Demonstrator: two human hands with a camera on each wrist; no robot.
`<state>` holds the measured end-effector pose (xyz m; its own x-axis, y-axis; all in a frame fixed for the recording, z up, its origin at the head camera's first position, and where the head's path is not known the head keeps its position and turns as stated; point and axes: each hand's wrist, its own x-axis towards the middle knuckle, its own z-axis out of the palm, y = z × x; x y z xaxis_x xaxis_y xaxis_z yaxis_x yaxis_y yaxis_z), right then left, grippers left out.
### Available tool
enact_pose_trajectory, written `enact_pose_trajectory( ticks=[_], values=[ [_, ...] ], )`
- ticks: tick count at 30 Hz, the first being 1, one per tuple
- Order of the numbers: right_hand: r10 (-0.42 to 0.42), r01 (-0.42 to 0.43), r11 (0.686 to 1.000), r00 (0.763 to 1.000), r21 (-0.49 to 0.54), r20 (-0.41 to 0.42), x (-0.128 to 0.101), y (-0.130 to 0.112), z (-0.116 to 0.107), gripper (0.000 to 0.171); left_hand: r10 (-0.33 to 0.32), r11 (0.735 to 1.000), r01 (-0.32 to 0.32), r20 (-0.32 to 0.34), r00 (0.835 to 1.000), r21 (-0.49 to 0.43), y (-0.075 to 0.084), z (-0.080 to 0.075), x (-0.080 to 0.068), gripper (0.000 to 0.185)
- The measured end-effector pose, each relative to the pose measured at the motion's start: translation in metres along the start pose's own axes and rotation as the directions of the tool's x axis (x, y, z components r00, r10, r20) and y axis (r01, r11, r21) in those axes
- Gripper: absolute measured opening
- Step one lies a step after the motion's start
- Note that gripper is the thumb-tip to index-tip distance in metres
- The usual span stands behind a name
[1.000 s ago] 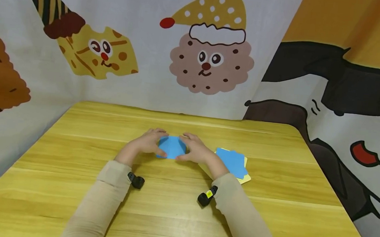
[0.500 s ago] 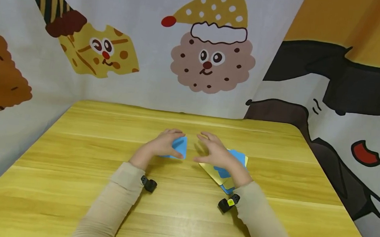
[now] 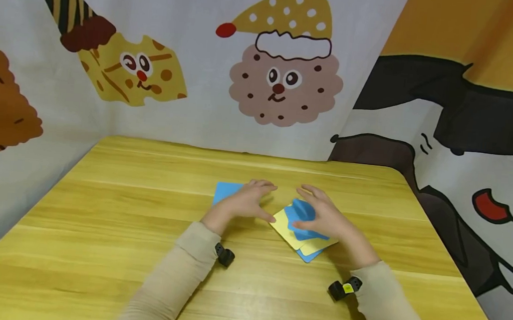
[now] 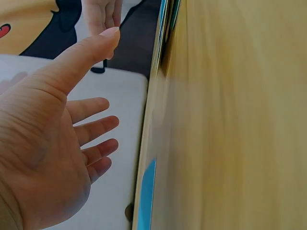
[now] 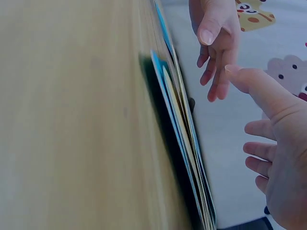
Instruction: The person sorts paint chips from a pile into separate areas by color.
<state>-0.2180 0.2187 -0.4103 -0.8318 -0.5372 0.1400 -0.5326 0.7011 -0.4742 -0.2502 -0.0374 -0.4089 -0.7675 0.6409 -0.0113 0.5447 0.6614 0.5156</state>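
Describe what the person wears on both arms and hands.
Both arms are in long beige sleeves, left sleeve and right sleeve. A small black camera sits at each wrist, the right one with a yellow mark. The left hand and right hand are bare.

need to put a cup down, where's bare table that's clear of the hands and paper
Bare table runs along the whole left side and the near edge under the sleeves. The far strip by the cartoon backdrop is free too. Crowded: the middle, where the left hand, right hand, blue sheet and paper stack lie.
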Motion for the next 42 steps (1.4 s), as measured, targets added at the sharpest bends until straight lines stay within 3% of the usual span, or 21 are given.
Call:
enact_pose_trajectory(
  ticks=[10, 18, 30, 42],
  values=[
    [0.008, -0.008, 1.000, 1.000, -0.001, 0.012, -0.025, 0.023, -0.009, 0.095, 0.037, 0.999, -0.038, 0.053, 0.998, 0.011, 0.023, 0.020, 0.024, 0.097],
    [0.045, -0.048, 0.997, 0.998, 0.063, 0.048, -0.039, 0.034, -0.012, 0.095, 0.050, 0.999, -0.051, 0.061, 0.997, 0.008, 0.032, 0.031, 0.037, 0.096],
    [0.127, -0.139, 0.983, 0.986, 0.116, 0.104, -0.049, 0.050, -0.009, 0.098, 0.037, 0.999, -0.038, 0.113, 0.993, 0.008, 0.039, 0.036, 0.042, 0.097],
    [0.121, -0.136, 0.983, 0.986, 0.126, 0.119, -0.050, 0.055, -0.009, 0.093, 0.016, 1.000, -0.019, 0.161, 0.987, 0.012, 0.038, 0.037, 0.044, 0.094]
  ],
)
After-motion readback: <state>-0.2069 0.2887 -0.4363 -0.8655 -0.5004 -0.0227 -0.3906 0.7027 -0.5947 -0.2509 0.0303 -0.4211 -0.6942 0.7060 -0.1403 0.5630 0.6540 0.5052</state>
